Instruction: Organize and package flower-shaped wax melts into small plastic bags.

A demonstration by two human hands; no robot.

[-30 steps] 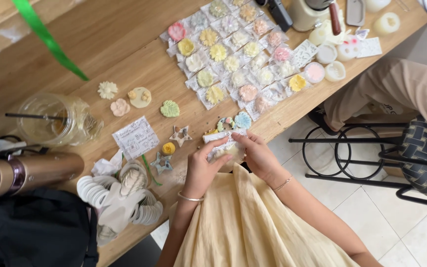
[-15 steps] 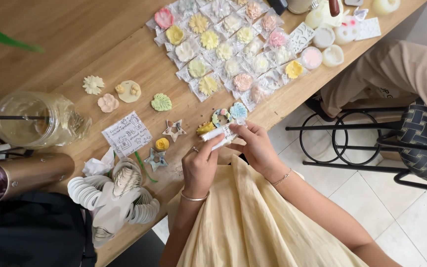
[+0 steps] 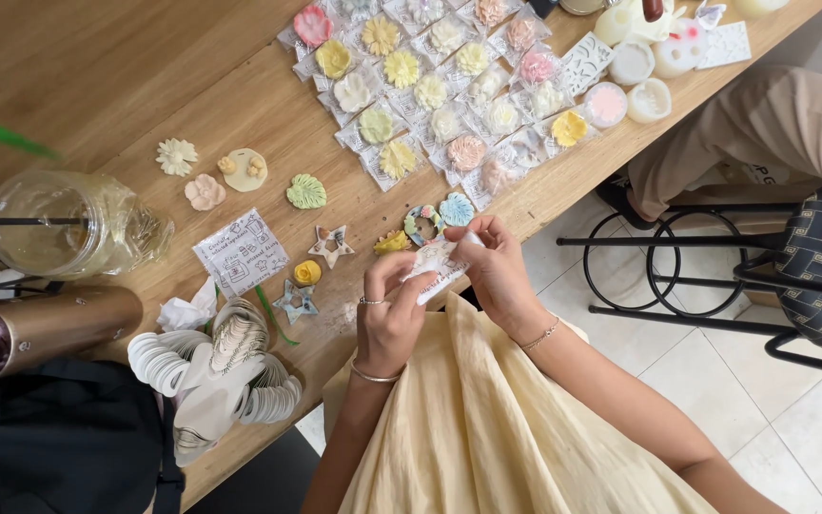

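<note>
A small white packet (image 3: 437,269) with printing on it sits between both hands, held just above the near edge of the wooden surface (image 3: 97,86). The left hand (image 3: 387,319) is curled, its thumb and fingertips pinching the packet's lower left end; a ring and a bracelet show on it. The right hand (image 3: 499,269) closes on the packet's upper right end, fingers bent over it, a thin bracelet at the wrist. What the packet contains cannot be made out.

Just beyond the hands lie a ring-shaped pastel piece (image 3: 421,224), a blue flower (image 3: 456,208) touching it, and a small yellow piece (image 3: 391,243). To the left are a star (image 3: 331,247), a yellow rose (image 3: 307,273), a bluish star (image 3: 295,303) and a printed card (image 3: 241,253). Further left lie a green leaf shape (image 3: 306,192), a pale disc (image 3: 244,169), a pink flower (image 3: 205,192) and a white flower (image 3: 177,157).

Across the far part of the surface, rows of bagged flowers (image 3: 430,95) lie side by side, with round moulds (image 3: 632,76) at their right end. A clear jar (image 3: 68,224) lies at the left, a bronze flask (image 3: 40,328) beside it, and a fan of white discs (image 3: 216,366) near the front edge. A black bag (image 3: 59,447) fills the lower left corner. A black stool (image 3: 715,276) stands on the tiled floor to the right, with another person's leg (image 3: 763,124) above it.
</note>
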